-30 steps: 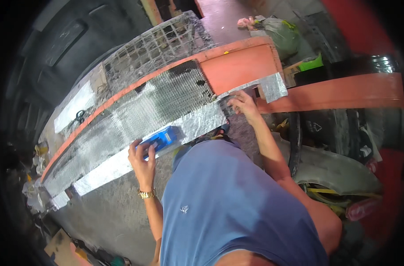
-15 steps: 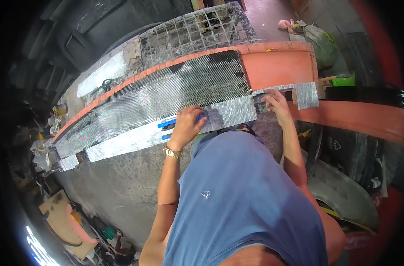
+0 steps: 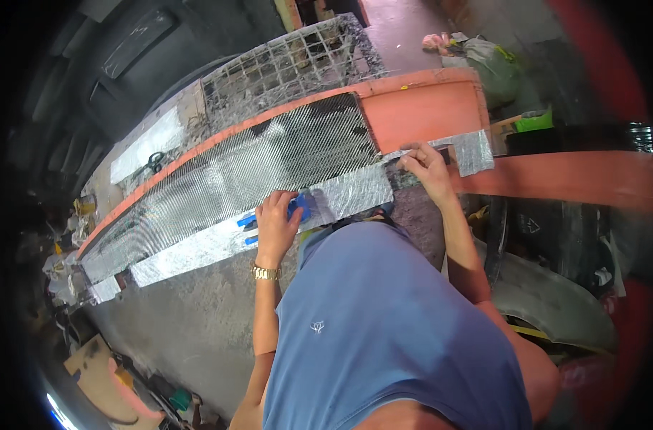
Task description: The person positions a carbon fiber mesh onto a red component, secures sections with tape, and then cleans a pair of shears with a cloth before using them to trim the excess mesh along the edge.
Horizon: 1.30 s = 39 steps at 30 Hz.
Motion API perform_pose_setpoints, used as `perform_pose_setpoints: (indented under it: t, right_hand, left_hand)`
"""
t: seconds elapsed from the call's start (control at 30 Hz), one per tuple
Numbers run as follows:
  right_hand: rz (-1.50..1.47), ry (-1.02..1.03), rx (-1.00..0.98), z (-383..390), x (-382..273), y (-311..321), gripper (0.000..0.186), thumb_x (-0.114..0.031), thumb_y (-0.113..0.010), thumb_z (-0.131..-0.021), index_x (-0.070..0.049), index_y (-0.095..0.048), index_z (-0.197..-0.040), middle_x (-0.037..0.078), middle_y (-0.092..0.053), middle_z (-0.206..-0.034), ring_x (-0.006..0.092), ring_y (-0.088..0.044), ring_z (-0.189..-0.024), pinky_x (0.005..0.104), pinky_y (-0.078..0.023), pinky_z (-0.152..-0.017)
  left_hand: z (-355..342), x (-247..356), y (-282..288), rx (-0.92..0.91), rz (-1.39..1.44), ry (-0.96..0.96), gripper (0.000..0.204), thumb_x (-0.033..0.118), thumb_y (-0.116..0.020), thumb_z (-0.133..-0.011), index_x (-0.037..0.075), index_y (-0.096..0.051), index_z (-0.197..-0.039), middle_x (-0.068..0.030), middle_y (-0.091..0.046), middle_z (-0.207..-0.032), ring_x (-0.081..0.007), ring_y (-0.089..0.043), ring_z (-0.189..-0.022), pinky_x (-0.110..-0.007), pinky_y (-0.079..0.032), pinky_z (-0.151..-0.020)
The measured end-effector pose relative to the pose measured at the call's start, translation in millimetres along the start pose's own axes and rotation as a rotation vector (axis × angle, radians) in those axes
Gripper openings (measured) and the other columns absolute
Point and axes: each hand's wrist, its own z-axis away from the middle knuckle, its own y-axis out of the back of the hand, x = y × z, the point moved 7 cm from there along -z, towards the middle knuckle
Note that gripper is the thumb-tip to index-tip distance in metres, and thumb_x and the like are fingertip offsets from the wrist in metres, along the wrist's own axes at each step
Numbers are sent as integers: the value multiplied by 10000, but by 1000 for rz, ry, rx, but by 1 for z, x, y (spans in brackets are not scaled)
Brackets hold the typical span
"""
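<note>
A long orange mould lies across the front, with black woven fibre cloth over most of it. Along its near edge runs a strip of silvery fibre mat. My left hand is closed over a blue hand tool resting on this strip; its kind is hidden by my fingers. To the right, my right hand has thumb and forefinger drawn together at a narrow notch beside the cloth's corner. What lies between those fingertips, if anything, is too small to make out.
Dark-handled scissors and a pale mat sheet lie beyond the mould. A crusted wire grid stands behind. Another orange panel extends to the right. A grey curved part and a tan board are low at the sides.
The whole view has shifted, so the mould and both hands appear farther left. My left hand still covers the blue tool, and the right fingertips have drawn together at the notch.
</note>
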Motion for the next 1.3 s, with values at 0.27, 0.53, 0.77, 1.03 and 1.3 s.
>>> perform_pose_setpoints:
  t: [0.27,0.53,0.77,1.03,1.3]
  right_hand:
    - [-146,36,28,3,-41,-20,344,-175,-680,-882,-1,-562,-1154,52,-672,-942,106,-593,-902,271,-439,-833]
    - [-185,119,-65,-2,-71,-56,374,-156,-651,-904,-13,-493,-1211,57,-659,-933,109,-599,-854,241,-448,-789]
    - [-12,116,110,-9,-65,-25,342,-110,-691,-872,-22,-534,-1164,13,-632,-888,69,-565,-800,234,-443,-721]
    - [-82,119,75,-6,-58,-23,298,-92,-629,-915,-3,-532,-1182,37,-647,-907,82,-598,-851,245,-468,-787]
    - [-120,141,78,-3,-67,-16,287,-115,-629,-925,-16,-540,-1179,49,-646,-906,99,-607,-841,257,-469,-804]
  left_hand:
    - [-2,1,-5,-5,16,-24,333,114,-667,-802,93,-607,-1129,-71,-599,-1088,-294,-550,-1027,-441,-391,-877]
    - [-2,4,-4,8,33,-32,335,102,-648,-810,73,-602,-1141,-89,-601,-1098,-298,-552,-1051,-436,-393,-893]
    - [-5,0,-7,-17,73,-69,257,107,-611,-838,57,-621,-1090,-113,-611,-1053,-321,-567,-1016,-448,-408,-873]
    - [-31,-12,-2,-330,219,-100,219,174,-619,-865,16,-675,-1006,-146,-656,-1009,-330,-636,-943,-404,-493,-826]
    - [-44,-6,-23,-519,82,-181,231,229,-684,-796,33,-680,-918,-127,-647,-973,-313,-628,-890,-408,-487,-783]
